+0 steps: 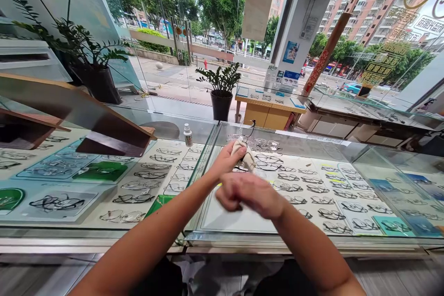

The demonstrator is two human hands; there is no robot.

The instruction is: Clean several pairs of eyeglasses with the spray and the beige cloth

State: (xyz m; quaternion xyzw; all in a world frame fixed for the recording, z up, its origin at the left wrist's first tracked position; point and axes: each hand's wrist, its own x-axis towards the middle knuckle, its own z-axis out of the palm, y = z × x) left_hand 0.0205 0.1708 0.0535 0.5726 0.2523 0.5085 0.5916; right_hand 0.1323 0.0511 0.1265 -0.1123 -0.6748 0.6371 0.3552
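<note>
1. Well, the left hand (231, 156) has its fingers closed on a pale cloth (248, 158), a pair of glasses (253, 123) showing just beyond it, above the glass counter (239, 238).
2. Nearer, the right hand (252, 192) is curled and blurred; I can't tell whether it grips anything.
3. It blocks some displayed frames (290, 187).
4. Left, a small bottle (188, 136) stands; farther, a potted plant (222, 99).

A ZZ plant (219, 78) in a black pot (221, 105) stands left of a wooden table (267, 118); a second ZZ plant (85, 48) stands farther left. A beige sheet (256, 13) hangs on the window (208, 32), a blue poster (290, 52) on the white pillar (295, 23). Outside are trees (222, 7), apartment buildings (364, 2) and a red hydrant (205, 64).
</note>
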